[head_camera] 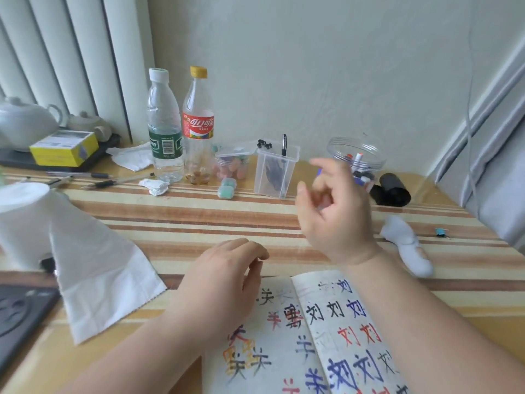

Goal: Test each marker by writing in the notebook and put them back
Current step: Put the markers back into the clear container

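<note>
The open notebook [287, 336] lies at the near edge, its pages full of black, red, blue and orange characters. My left hand [224, 282] rests on its upper left corner with fingers loosely bent, holding nothing. My right hand [335, 211] is raised and blurred in front of the round clear jar [366, 150] that holds several markers. Its fingers curl round what looks like a white marker with a blue end [319, 172], mostly hidden by the fingers.
A square clear pen holder [274, 172] stands left of the jar, beside two plastic bottles [164, 129]. A black roll [393, 190] and a white sock [406, 243] lie to the right. A tissue roll [25, 220] trails paper at left. Pens lie near the back left.
</note>
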Motion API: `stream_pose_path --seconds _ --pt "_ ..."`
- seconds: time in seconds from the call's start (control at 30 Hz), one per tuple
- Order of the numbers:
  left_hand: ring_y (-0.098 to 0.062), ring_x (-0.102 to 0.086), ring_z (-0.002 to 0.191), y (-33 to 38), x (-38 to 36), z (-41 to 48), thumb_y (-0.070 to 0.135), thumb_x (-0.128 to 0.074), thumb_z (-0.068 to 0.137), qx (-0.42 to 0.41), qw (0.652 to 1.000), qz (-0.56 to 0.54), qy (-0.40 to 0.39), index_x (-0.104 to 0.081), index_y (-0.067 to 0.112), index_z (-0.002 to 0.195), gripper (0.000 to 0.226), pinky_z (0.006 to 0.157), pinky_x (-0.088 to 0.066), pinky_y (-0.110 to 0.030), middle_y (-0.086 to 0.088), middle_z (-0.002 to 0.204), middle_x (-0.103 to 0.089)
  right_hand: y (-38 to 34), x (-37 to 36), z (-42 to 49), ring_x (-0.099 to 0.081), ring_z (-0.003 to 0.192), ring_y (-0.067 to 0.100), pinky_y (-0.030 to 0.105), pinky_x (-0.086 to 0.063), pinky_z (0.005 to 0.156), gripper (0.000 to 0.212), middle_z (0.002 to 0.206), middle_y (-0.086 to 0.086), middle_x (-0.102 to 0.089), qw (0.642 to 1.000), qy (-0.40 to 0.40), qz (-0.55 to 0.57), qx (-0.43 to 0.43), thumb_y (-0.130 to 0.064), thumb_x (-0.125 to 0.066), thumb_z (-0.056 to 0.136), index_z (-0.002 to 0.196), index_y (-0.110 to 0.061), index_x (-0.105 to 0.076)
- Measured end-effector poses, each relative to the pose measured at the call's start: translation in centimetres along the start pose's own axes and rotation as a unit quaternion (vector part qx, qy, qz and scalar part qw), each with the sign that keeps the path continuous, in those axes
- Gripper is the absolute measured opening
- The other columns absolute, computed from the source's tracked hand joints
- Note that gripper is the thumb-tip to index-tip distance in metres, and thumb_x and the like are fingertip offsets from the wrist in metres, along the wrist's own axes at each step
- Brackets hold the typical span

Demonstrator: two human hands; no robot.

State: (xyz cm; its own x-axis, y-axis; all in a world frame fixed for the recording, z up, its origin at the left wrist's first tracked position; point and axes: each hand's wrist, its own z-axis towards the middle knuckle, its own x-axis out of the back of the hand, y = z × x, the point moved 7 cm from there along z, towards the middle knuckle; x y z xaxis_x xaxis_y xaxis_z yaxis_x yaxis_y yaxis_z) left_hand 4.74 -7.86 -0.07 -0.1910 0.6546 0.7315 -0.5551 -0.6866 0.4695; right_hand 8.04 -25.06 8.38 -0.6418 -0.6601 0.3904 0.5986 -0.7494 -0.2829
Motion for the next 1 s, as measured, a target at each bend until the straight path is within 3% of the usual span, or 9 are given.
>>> stream_pose_path --seconds 0.07,0.13,0.2,0.27,0.47,0.6,0.73,0.9,1.0 --pt "0.000 -0.043 0.070 0.2 0.0 -0.1 0.009 -0.068 0.088 0.000 1.000 -0.004 -0.004 -0.067 0.026 0.098 0.020 0.063 -0.032 -0.006 0.021 0.083 -0.057 0.0 -4.3 0.9 -0.054 0.062 0.021 0.035 -0.048 0.062 0.046 0.069 -0.005 -0.058 0.979 -0.161 -0.008 -0.121 -0.019 -0.062 0.092 0.135 -0.020 -0.047" --pt "-0.001 -0.043 0.070 0.5 0.1 -0.2 0.012 -0.064 0.089 -0.005 1.000 -0.010 -0.007 -0.066 0.027 0.098 0.018 0.062 -0.033 -0.007 0.020 0.083 -0.056 2.0 -7.9 1.2 -0.060 0.081 0.022 0.030 -0.045 0.073 0.062 0.102 -0.002 -0.061 0.924 -0.263 -0.016 -0.276 -0.028 -0.057 0.098 0.151 -0.026 -0.026" --pt "-0.001 -0.043 0.070 0.7 0.2 -0.3 0.018 -0.059 0.089 -0.006 1.000 -0.015 -0.011 -0.066 0.028 0.098 0.015 0.061 -0.035 -0.011 0.019 0.083 -0.057 3.9 -10.1 1.4 -0.064 0.077 0.023 0.032 -0.052 0.070 0.070 0.119 0.006 -0.064 0.884 -0.301 -0.047 -0.356 -0.031 -0.050 0.102 0.157 -0.023 -0.008" --pt "-0.001 -0.044 0.070 0.6 0.2 -0.4 0.025 -0.055 0.089 0.004 1.000 -0.019 -0.018 -0.065 0.030 0.099 0.015 0.061 -0.038 -0.015 0.019 0.083 -0.058 5.2 -11.4 1.8 -0.066 0.061 0.025 0.036 -0.058 0.057 0.064 0.101 0.010 -0.069 0.863 -0.306 -0.074 -0.395 -0.031 -0.045 0.103 0.155 -0.024 -0.008" --pt "0.004 -0.049 0.075 -0.2 0.2 -0.4 0.031 -0.057 0.091 0.023 0.999 -0.031 -0.028 -0.065 0.033 0.104 0.015 0.065 -0.041 -0.012 0.020 0.089 -0.058 6.6 -11.5 3.4 -0.069 0.076 0.033 0.031 -0.045 0.052 0.038 0.103 0.009 -0.067 0.884 -0.271 -0.169 -0.342 -0.045 -0.047 0.101 0.121 -0.013 -0.040" --pt "0.001 -0.054 0.091 -0.9 1.0 -0.4 0.043 -0.059 0.094 0.057 0.998 -0.031 0.014 -0.058 0.030 0.125 0.033 0.074 -0.046 -0.015 0.023 0.107 -0.053 2.9 -8.0 0.3 -0.068 0.065 0.019 0.038 -0.055 0.055 0.033 0.083 -0.003 -0.066 0.925 -0.254 -0.088 -0.268 -0.054 -0.056 0.097 0.107 -0.024 -0.046" --pt "-0.004 -0.048 0.121 -1.5 1.4 -0.4 0.066 -0.052 0.090 0.093 0.995 -0.007 0.039 -0.040 0.025 0.145 0.070 0.093 -0.033 -0.013 0.015 0.134 -0.046 -1.4 -3.2 -4.3 -0.068 0.062 0.014 0.036 -0.054 0.062 0.042 0.064 -0.001 -0.068 0.942 -0.247 0.041 -0.222 -0.068 -0.053 0.087 0.098 -0.027 -0.049" --pt "-0.006 -0.021 0.151 -0.3 1.0 -0.3 0.073 -0.058 0.084 0.084 0.996 -0.007 0.013 -0.022 0.020 0.155 0.096 0.118 -0.028 -0.021 0.009 0.161 -0.026 -2.7 -0.2 -5.6 -0.069 0.051 0.023 0.032 -0.058 0.050 0.019 0.060 0.009 -0.069 0.904 -0.189 0.161 -0.349 -0.030 -0.061 0.095 0.097 -0.012 -0.055" --pt "-0.003 -0.012 0.152 0.0 0.8 -0.6 0.068 -0.057 0.089 0.087 0.996 -0.023 -0.013 -0.008 0.021 0.159 0.098 0.123 -0.019 -0.020 0.012 0.165 -0.017 -2.7 0.1 -5.3 -0.071 0.053 0.029 0.033 -0.059 0.050 0.015 0.062 0.013 -0.071 0.875 -0.217 0.178 -0.393 -0.022 -0.060 0.098 0.100 -0.008 -0.055"
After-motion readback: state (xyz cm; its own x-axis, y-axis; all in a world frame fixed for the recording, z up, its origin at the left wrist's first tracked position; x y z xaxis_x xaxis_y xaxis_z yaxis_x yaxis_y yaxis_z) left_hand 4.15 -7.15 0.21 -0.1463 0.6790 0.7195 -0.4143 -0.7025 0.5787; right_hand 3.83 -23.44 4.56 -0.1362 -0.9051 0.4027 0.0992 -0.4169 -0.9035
